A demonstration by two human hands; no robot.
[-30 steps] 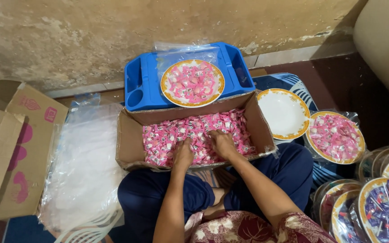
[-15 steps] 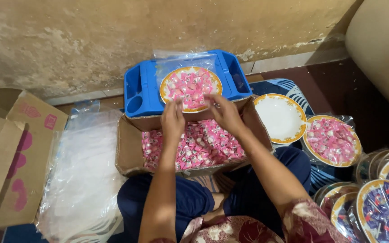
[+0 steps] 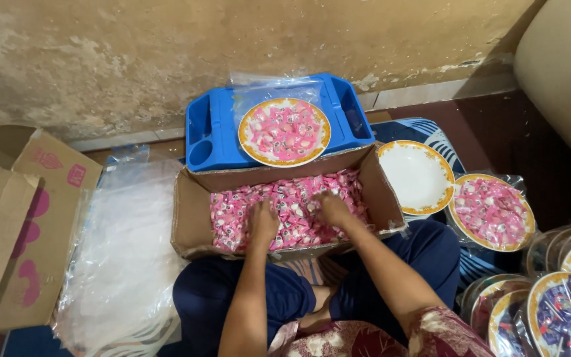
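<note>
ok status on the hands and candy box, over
Both hands, left and right, down in pink wrapped candies inside brown cardboard box. Grip unclear. Nothing blocking.

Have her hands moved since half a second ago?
Yes. Both the left hand and right hand came back from the plate of candies on the blue tray into the cardboard box.

Fingertips of the left hand [image 3: 263,223] and right hand [image 3: 328,208] sink out of sight among the pink wrapped sweets [image 3: 285,206]. At four o'clock, the clear-wrapped plates of purple sweets [image 3: 566,314] run off the picture's edge.
</note>
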